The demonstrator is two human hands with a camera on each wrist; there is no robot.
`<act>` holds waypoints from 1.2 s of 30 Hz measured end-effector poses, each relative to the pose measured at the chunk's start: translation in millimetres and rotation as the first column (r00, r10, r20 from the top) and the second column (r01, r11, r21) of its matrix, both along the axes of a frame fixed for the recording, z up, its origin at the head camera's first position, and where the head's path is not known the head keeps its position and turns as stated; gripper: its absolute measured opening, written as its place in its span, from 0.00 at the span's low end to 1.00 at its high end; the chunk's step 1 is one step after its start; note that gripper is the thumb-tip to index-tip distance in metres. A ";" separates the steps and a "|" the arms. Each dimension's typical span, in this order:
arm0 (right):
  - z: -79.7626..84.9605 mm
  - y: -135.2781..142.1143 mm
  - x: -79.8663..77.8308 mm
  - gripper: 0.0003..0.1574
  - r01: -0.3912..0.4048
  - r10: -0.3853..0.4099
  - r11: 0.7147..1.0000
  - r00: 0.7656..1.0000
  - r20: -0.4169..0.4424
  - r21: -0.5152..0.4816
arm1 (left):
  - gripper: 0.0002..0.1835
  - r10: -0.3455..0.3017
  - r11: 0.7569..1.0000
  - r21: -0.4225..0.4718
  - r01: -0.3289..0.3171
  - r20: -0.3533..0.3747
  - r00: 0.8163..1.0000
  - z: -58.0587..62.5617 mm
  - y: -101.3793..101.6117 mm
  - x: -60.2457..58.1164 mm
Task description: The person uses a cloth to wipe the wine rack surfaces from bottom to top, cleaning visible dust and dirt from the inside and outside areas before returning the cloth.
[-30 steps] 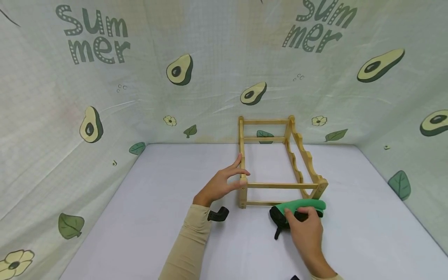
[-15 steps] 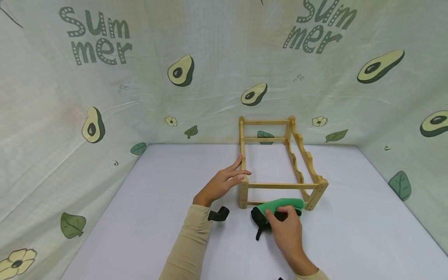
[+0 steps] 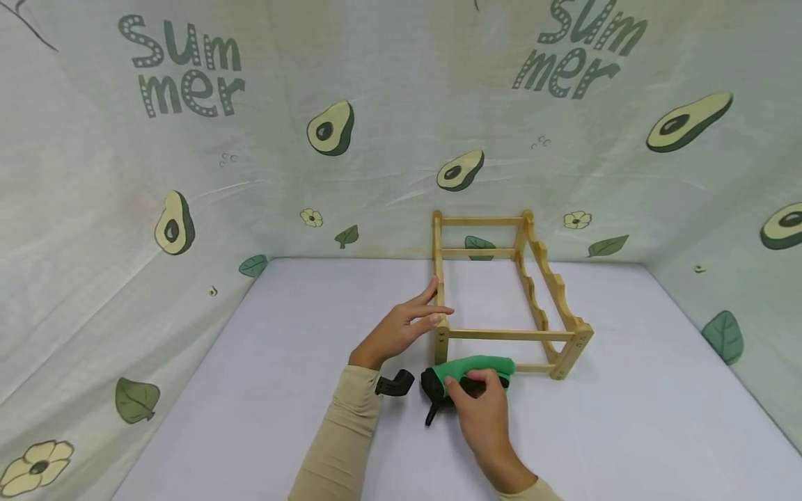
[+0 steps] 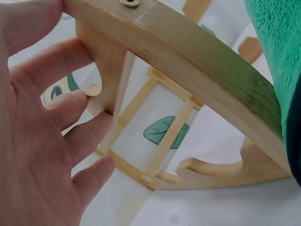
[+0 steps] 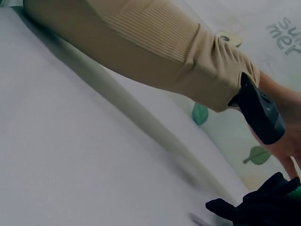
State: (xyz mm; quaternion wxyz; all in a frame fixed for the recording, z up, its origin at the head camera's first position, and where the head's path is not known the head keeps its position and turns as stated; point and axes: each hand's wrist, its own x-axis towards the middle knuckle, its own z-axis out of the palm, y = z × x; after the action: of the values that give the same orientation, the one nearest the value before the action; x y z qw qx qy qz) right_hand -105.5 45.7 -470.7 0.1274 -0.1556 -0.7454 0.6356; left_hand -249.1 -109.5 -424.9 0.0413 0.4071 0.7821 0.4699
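Note:
A light wooden rack point(image 3: 510, 335) with scalloped rails stands on the white table. My left hand point(image 3: 395, 334) holds its left near corner, thumb at the corner and fingers across the left rail. In the left wrist view the fingers reach around the wooden piece point(image 4: 188, 56). My right hand point(image 3: 484, 417) pinches a folded green cloth point(image 3: 479, 363) with black parts and a dangling black strip. The cloth lies against the rack's near lower bar, close to the left corner. In the right wrist view only the cloth's dark part point(image 5: 268, 207) shows clearly; the right fingers are hidden.
A pale fabric backdrop point(image 3: 376, 181) printed with avocados and leaves hangs behind and beside the white table point(image 3: 282, 362). A black wrist device point(image 3: 395, 383) sits on the left wrist, close to the cloth.
My right hand has slid left with the green cloth along the near lower bar, from its right end to the left corner. The left hand keeps its place on the rack.

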 end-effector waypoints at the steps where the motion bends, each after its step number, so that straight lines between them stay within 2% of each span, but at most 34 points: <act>1: 0.2 -1.7 -0.4 0.28 0.005 -0.006 1.000 1.000 -0.009 -0.024 | 0.19 -0.002 1.000 -0.001 0.002 0.003 1.000 0.1 -0.2 -0.3; 6: 2.7 -10.1 -1.3 0.28 0.053 -0.060 0.991 0.997 -0.056 -0.121 | 0.20 -0.008 1.000 -0.015 0.008 0.012 1.000 0.7 -1.4 -2.0; 10: 5.6 -16.9 -1.7 0.26 0.103 -0.126 0.978 0.985 -0.120 -0.183 | 0.21 -0.010 0.999 -0.034 0.011 0.023 1.000 1.9 -1.1 -2.9; 14: 7.2 -23.9 -2.3 0.25 0.110 -0.164 0.970 0.955 -0.247 -0.218 | 0.22 -0.014 0.998 -0.053 0.016 0.045 0.999 2.9 -0.5 -4.1; 17: 7.8 -28.2 -2.5 0.26 0.077 -0.159 0.968 0.925 -0.345 -0.240 | 0.23 -0.013 0.998 -0.062 0.017 0.065 0.998 3.0 -0.7 -4.3; 19: 8.1 -30.4 -2.3 0.26 0.056 -0.153 0.965 0.912 -0.381 -0.255 | 0.23 -0.015 0.998 -0.061 0.020 0.075 0.997 2.9 -1.0 -4.0; 27: 12.6 -33.0 -1.1 0.25 0.047 -0.156 0.965 0.892 -0.424 -0.258 | 0.23 -0.031 0.999 -0.032 0.035 0.103 0.994 0.9 -1.2 -3.0; 31: 20.5 -33.1 -2.5 0.24 0.074 -0.180 0.966 0.883 -0.433 -0.249 | 0.24 -0.042 0.999 -0.010 0.043 0.113 0.993 -1.1 -0.7 -4.4; 33: 26.4 -32.7 -3.6 0.23 0.095 -0.198 0.962 0.890 -0.411 -0.257 | 0.26 -0.041 0.999 -0.003 0.041 0.129 0.991 -2.5 -0.3 -5.6; 36: 37.3 -31.0 -4.3 0.23 0.129 -0.229 0.948 0.911 -0.342 -0.293 | 0.30 -0.034 0.999 -0.004 0.035 0.152 0.988 -3.1 0.1 -6.2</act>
State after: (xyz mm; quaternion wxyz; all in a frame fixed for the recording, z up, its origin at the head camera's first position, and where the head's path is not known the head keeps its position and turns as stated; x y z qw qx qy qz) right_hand -109.8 14.7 -433.4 0.3024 -0.1164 -0.5989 0.7323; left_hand -255.3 -109.4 -428.0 0.1106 0.3835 0.7711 0.4961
